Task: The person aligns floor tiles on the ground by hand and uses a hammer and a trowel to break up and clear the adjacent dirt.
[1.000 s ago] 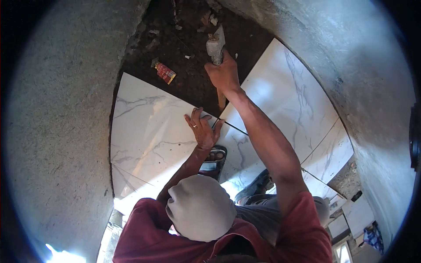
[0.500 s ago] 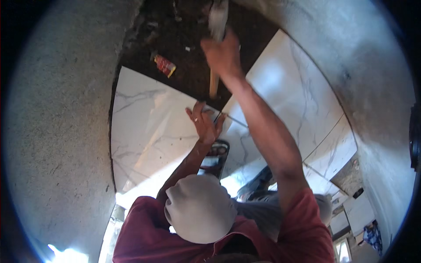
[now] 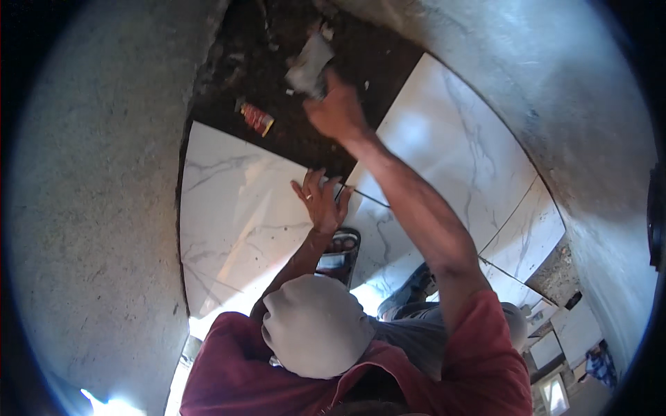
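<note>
My left hand lies with its fingers spread at the edge of a white marble-patterned tile, close to the joint with the neighbouring tile. A small pale piece shows by its fingertips, too unclear to name. Beyond, over the dark bare floor, my right hand is closed on a trowel with a flat grey blade. Motion blurs the blade, and the fingers cover its handle. Another white veined tile lies right of my right forearm.
Grey rough walls rise at the left and right. A red and yellow packet and small light scraps lie on the dark ground. My sandalled foot rests near the left wrist. Smaller tile pieces lie at the lower right.
My right hand has swung the trowel left and slightly nearer, its blade now tilted. The wooden handle seen below the hand before is hidden now. My left hand stays at the tile edge.
</note>
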`<state>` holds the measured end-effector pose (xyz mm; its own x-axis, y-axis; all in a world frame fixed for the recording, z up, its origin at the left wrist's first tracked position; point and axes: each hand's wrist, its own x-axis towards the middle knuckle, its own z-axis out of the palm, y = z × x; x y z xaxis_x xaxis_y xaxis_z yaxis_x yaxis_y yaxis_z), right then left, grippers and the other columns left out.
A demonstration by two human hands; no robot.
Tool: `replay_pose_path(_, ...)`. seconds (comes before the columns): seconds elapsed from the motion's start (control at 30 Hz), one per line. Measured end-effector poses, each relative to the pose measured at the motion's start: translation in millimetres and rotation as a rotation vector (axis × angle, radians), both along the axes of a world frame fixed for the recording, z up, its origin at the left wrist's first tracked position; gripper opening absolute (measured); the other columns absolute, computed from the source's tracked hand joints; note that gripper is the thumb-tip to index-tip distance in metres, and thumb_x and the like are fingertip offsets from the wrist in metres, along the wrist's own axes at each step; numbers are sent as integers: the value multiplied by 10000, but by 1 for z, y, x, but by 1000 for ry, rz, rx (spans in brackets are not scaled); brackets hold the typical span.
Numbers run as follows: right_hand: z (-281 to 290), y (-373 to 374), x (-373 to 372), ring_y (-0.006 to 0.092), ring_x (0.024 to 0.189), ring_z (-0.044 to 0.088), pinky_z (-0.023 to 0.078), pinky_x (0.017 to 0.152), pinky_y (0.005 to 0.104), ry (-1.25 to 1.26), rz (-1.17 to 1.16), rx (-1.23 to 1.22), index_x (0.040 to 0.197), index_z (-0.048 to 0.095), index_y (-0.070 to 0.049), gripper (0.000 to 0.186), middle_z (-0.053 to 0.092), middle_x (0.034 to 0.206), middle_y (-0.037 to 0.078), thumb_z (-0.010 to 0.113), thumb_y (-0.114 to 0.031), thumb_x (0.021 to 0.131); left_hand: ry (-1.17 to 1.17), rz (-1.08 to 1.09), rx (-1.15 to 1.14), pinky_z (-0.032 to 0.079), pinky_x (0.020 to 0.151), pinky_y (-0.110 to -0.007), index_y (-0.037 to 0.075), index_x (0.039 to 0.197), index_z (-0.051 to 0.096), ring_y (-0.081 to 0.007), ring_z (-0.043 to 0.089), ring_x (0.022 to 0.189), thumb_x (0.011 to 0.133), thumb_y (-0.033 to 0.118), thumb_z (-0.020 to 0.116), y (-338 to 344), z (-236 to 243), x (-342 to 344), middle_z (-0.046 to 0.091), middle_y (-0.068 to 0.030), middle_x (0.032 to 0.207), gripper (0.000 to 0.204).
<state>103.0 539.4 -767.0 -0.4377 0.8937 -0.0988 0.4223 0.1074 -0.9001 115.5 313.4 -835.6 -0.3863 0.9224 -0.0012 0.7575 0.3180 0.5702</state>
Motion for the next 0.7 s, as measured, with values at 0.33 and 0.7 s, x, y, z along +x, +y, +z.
replay_pose_path(0.33,14,8,-1,424,753,603,507,645,471,-42,59,170,989,513,-24,376,615,737,237,681,-148,677,82,-40,3,-29,1056,-599,161,928,665,-313,323,1254,798,342,622,3,1,3,487,-53,1197,227)
replay_pose_path(0.7,47,26,0,394,780,615,504,655,457,102,148,439,969,521,-61,345,627,751,213,664,-163,672,138,-101,-66,-10,1038,-610,133,976,663,-319,346,1245,814,275,587,8,9,-2,509,-58,1188,228)
